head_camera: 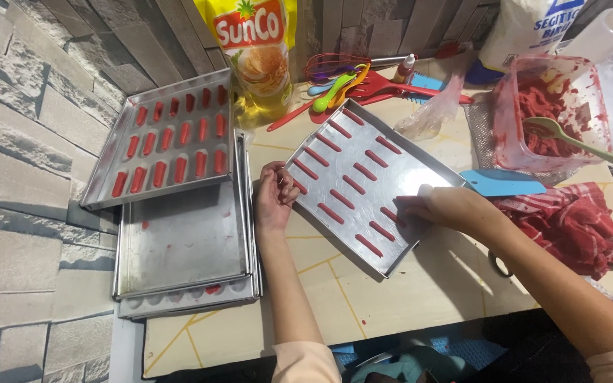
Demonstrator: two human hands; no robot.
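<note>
Grey stone-brick wall [15,142] behind beige tabletop [391,305].

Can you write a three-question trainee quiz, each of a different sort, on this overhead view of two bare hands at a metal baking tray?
1. True or false: the left hand grips the near-left edge of the tilted metal baking tray that carries short red dough strips.
2. Multiple choice: where does the right hand rest? A) on the tray's right side, fingers among the strips; B) on the pale green spoon; C) on the red chequered cloth.
3. Fill in: the pale green spoon stands in the clear plastic tub of ____ dough.

Key: 1 true; 2 A; 3 red.
</note>
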